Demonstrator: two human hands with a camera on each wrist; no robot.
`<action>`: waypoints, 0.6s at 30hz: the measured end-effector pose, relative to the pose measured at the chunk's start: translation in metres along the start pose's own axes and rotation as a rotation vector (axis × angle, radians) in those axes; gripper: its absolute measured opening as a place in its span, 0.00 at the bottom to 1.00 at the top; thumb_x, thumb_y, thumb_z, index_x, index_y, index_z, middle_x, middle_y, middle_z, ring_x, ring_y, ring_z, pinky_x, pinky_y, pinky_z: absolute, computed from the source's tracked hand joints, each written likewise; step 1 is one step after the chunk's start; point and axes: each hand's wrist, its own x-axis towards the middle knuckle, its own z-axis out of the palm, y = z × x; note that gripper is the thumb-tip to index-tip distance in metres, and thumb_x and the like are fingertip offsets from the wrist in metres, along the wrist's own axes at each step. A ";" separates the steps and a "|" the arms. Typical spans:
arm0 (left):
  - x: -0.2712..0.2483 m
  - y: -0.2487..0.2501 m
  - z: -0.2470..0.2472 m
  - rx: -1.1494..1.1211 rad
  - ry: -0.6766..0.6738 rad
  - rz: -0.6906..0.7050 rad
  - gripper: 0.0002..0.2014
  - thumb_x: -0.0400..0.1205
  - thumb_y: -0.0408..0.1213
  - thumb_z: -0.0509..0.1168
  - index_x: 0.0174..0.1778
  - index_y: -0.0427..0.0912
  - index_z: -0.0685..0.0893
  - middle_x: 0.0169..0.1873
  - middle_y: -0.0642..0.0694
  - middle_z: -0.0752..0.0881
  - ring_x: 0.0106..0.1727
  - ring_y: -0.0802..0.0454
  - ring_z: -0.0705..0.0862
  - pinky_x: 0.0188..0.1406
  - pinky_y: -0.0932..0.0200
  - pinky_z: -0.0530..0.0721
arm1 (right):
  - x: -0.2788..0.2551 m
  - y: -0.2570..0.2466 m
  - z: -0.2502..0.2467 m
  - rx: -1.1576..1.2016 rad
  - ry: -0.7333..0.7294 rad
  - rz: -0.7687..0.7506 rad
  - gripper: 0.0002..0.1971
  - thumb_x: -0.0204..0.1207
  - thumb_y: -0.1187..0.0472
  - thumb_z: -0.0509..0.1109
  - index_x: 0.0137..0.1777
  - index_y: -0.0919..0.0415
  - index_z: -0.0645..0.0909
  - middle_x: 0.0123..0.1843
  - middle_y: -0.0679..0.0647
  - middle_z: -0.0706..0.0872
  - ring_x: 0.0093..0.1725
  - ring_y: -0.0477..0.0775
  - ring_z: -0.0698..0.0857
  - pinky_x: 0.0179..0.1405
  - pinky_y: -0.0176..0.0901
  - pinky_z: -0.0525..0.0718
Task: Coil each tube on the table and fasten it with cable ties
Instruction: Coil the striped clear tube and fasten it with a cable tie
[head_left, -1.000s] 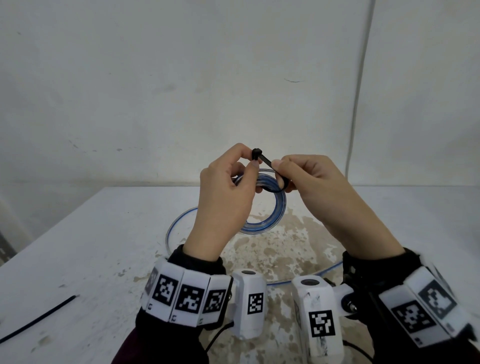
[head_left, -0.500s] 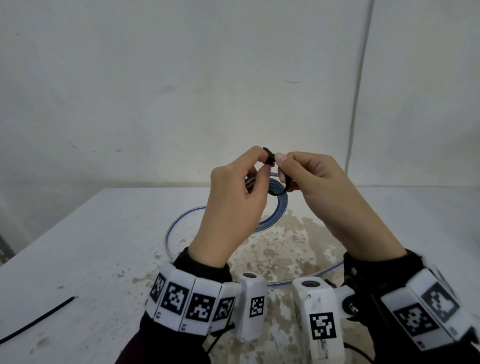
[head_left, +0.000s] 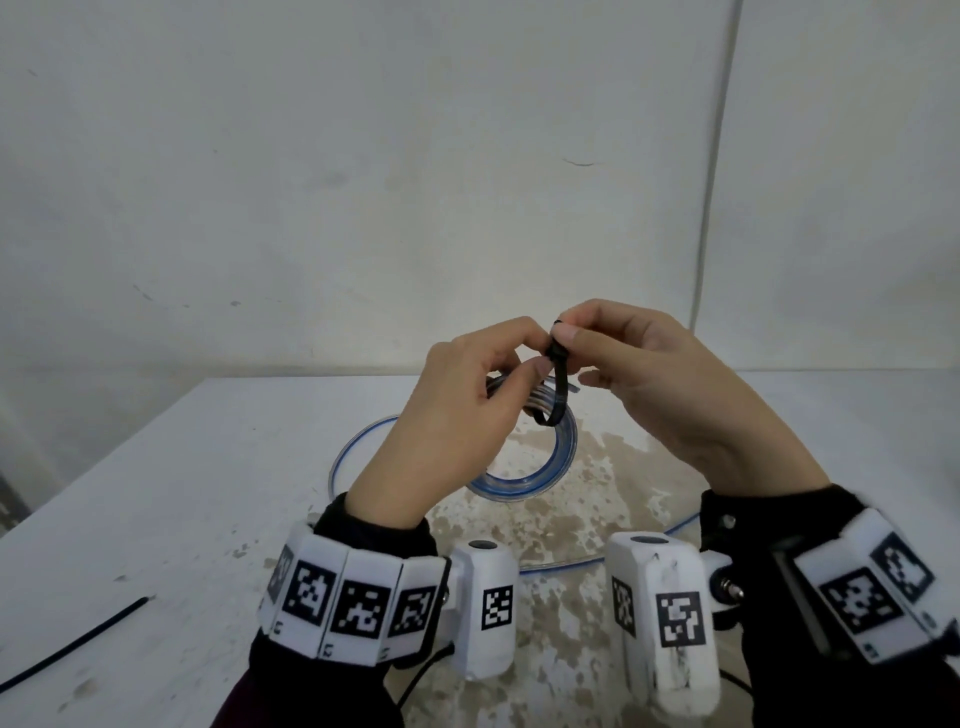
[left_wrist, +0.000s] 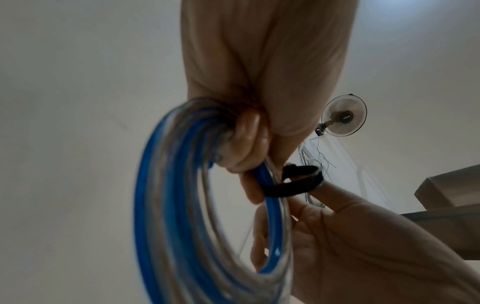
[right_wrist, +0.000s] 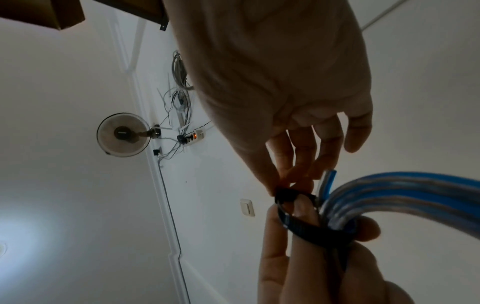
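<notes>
Both hands work above the table (head_left: 171, 499): our left hand (head_left: 457, 415) clamps the blue-striped tube coil (head_left: 540, 470) so its turns stay bunched, while our right hand (head_left: 660, 389) pinches the black cable tie (head_left: 560, 387) looped around them for threading.

1. No readable words, brands or numbers anywhere.
2. Only signs: black-and-white square fiducial markers on the left wristband (head_left: 343, 603), right wristband (head_left: 878, 587) and both white wrist camera housings (head_left: 485, 608); coded patterns, not text.
3. Wall fan (left_wrist: 343, 115) hub carries a mark, too small to read.
</notes>
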 end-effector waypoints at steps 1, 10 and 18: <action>0.000 0.000 0.001 0.004 -0.011 -0.006 0.06 0.83 0.39 0.62 0.45 0.51 0.84 0.24 0.48 0.79 0.24 0.44 0.73 0.35 0.41 0.84 | 0.000 -0.001 -0.002 -0.002 0.002 -0.007 0.07 0.78 0.62 0.68 0.39 0.55 0.82 0.34 0.44 0.85 0.37 0.42 0.80 0.44 0.33 0.74; -0.001 0.011 0.003 -0.062 -0.146 -0.001 0.11 0.87 0.35 0.58 0.44 0.43 0.84 0.24 0.51 0.81 0.21 0.55 0.68 0.23 0.62 0.67 | 0.001 -0.003 -0.010 0.008 0.353 -0.129 0.09 0.80 0.63 0.68 0.38 0.53 0.78 0.36 0.47 0.80 0.38 0.45 0.79 0.45 0.39 0.77; 0.002 0.003 -0.007 -0.214 -0.055 -0.051 0.11 0.85 0.38 0.57 0.42 0.41 0.83 0.21 0.51 0.78 0.17 0.56 0.66 0.20 0.67 0.65 | -0.007 -0.010 -0.001 0.047 -0.014 0.031 0.15 0.81 0.55 0.64 0.51 0.69 0.83 0.41 0.54 0.85 0.39 0.44 0.82 0.34 0.35 0.83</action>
